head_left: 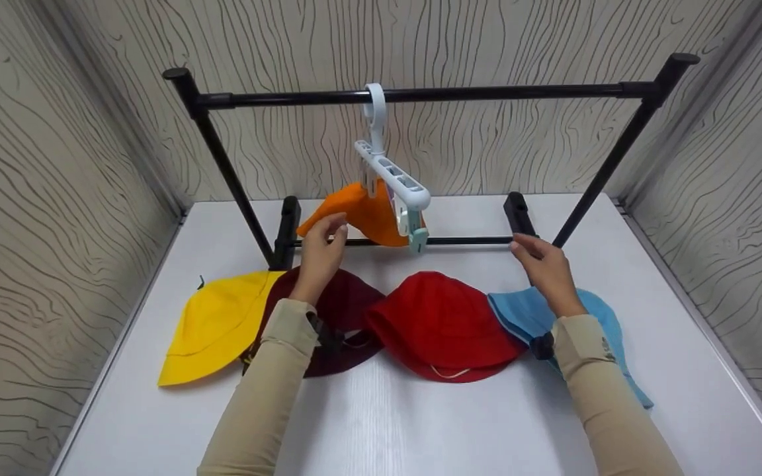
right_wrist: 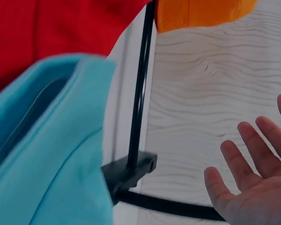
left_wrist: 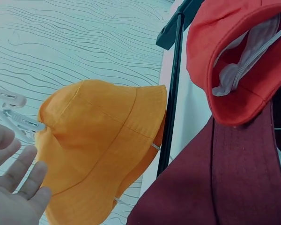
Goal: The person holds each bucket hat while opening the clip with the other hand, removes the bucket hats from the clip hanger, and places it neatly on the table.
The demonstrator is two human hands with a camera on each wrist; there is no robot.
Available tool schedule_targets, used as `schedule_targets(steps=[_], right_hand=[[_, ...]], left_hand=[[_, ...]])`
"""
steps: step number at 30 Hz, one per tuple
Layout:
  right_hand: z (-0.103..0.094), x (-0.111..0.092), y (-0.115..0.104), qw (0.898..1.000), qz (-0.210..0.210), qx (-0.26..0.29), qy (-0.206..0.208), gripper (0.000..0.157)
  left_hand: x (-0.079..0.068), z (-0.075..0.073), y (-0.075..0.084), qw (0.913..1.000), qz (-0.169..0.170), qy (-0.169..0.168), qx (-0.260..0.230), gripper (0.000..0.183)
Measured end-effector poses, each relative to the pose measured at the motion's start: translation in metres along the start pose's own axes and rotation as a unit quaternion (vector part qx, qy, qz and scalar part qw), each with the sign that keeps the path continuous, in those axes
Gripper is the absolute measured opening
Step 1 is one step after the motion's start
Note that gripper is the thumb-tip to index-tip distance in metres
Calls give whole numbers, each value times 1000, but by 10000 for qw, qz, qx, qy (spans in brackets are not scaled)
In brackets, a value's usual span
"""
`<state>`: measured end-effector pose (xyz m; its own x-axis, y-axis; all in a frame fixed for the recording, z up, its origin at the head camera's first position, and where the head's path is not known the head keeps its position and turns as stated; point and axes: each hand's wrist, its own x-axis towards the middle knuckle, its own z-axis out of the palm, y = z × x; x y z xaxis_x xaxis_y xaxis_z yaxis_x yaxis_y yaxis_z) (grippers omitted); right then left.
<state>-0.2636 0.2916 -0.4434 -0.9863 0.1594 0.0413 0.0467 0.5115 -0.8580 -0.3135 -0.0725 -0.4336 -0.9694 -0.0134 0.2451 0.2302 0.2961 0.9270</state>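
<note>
An orange bucket hat (head_left: 364, 210) hangs from the clips of a white hanger (head_left: 394, 177), which is hooked over the black rack's top bar (head_left: 487, 93). My left hand (head_left: 323, 254) is beside the hat's left brim in the head view. In the left wrist view its fingers (left_wrist: 32, 180) are relaxed and hold nothing, near the clips (left_wrist: 25, 123) at the hat's crown. My right hand (head_left: 545, 271) hovers above the light blue hat (head_left: 596, 317), away from the hanger. The right wrist view shows its fingers (right_wrist: 246, 152) spread and holding nothing.
Along the white table (head_left: 374, 430) lie a yellow hat (head_left: 219, 324), a maroon hat (head_left: 348, 297) and a red hat (head_left: 444, 320), side by side with the light blue one. The rack's feet (head_left: 518, 215) and low crossbar (head_left: 467, 240) stand behind them. Patterned walls (head_left: 447, 39) enclose the table.
</note>
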Motion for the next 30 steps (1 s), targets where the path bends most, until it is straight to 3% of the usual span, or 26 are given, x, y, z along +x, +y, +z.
schedule_targets(steps=[11,23,30], right_hand=[[44,27,-36,9973,-621,264,-274,52],[74,43,-70,9952,-775,0,-603,55],[85,53,-83,9941,-763,-144,-757,53]], left_hand=[[2,2,8,9987,446,216,-143,32],[3,4,14,9990,275,326,152,36],[1,7,15,9992,247,202,219,41]])
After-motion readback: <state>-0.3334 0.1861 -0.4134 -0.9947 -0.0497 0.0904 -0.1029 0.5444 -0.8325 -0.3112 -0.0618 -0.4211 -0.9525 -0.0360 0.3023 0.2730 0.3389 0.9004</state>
